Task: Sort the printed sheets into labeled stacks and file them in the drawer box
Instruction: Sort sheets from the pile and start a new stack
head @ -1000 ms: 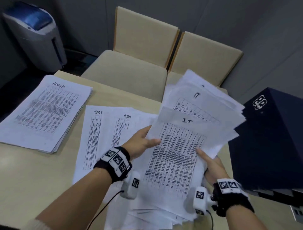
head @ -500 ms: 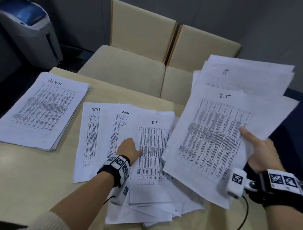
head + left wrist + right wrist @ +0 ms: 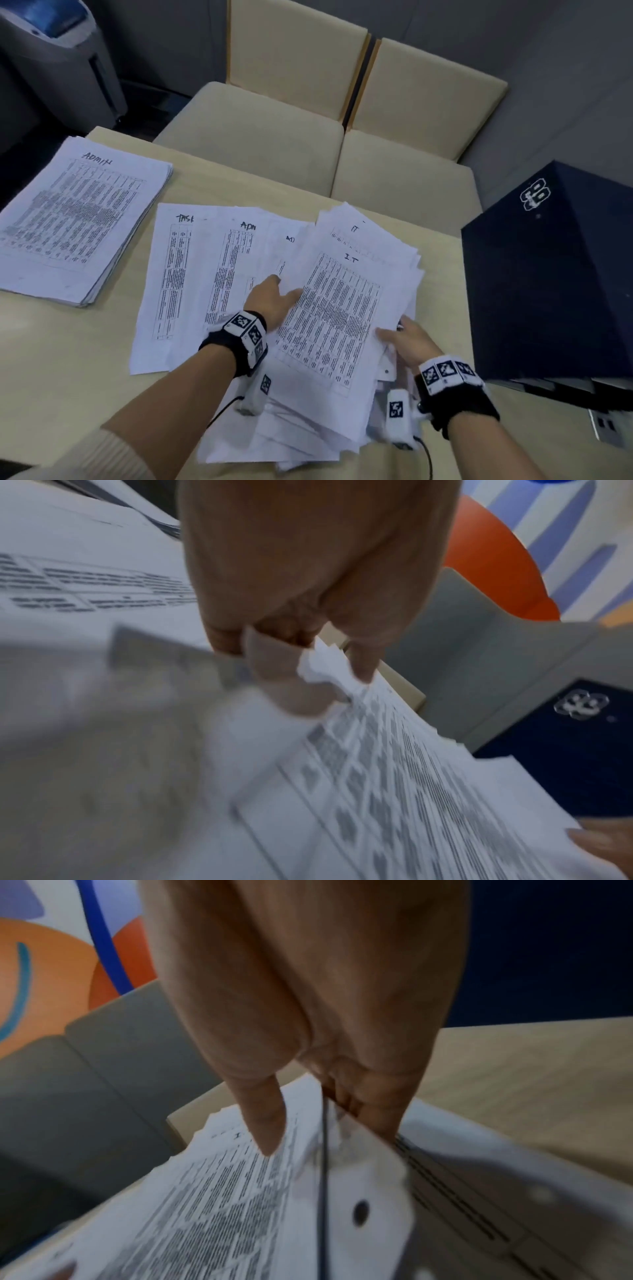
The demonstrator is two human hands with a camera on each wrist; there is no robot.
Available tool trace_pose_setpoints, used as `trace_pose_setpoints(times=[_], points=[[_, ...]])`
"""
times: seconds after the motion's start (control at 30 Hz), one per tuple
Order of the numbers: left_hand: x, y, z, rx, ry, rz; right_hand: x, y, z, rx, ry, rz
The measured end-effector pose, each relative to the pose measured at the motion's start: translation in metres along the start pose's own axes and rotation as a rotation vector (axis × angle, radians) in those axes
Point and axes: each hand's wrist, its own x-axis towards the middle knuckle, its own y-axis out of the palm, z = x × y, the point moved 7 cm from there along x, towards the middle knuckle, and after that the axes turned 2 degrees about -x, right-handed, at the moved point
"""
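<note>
A sheaf of printed sheets headed "I.T" [image 3: 342, 308] lies slanted over the loose pile in the middle of the table. My left hand [image 3: 282, 293] pinches its left edge, thumb on top, and the left wrist view shows the paper [image 3: 394, 764] between thumb and fingers [image 3: 284, 691]. My right hand [image 3: 400, 337] grips the sheaf's lower right edge. Its thumb [image 3: 267, 1123] lies on the print and the fingers curl beneath. A neat stack headed "ADMIN" [image 3: 78, 219] lies at the left. The dark drawer box [image 3: 555, 274] stands at the right.
Loose sheets headed "TASK" [image 3: 164, 274] and "ADM" [image 3: 229, 270] are fanned out left of the sheaf, with more under it. Two beige chairs [image 3: 260, 137] stand beyond the table's far edge. A grey and blue machine [image 3: 58, 51] is on the floor at far left.
My right hand brought the I.T sheaf down from the upper right onto the middle pile, covering the single I.T sheet. My left hand left that sheet and took the sheaf's left edge.
</note>
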Motion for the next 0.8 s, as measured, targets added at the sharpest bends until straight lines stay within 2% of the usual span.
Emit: trace_pose_setpoints(times=[0.07, 0.17, 0.37, 0.5, 0.57, 0.7, 0.8], points=[[0.000, 0.003, -0.002, 0.056, -0.037, -0.062, -0.001, -0.009, -0.012, -0.049, 0.017, 0.026], [-0.002, 0.009, -0.001, 0.009, -0.078, -0.121, -0.008, -0.021, -0.016, -0.037, 0.018, 0.036], [0.000, 0.011, 0.006, -0.046, -0.135, -0.169, -0.019, -0.058, 0.012, 0.100, -0.117, -0.026], [0.006, 0.013, 0.004, -0.121, -0.156, -0.169, -0.012, -0.052, -0.006, 0.012, 0.051, 0.144], [0.009, 0.018, 0.003, -0.235, -0.176, -0.112, -0.009, -0.046, -0.011, 0.013, 0.105, 0.107], [0.001, 0.036, -0.014, -0.354, -0.185, 0.085, 0.007, -0.043, -0.017, 0.252, 0.169, -0.097], [-0.006, 0.047, -0.031, -0.363, -0.105, 0.149, 0.013, -0.044, -0.013, 0.304, 0.125, -0.117]])
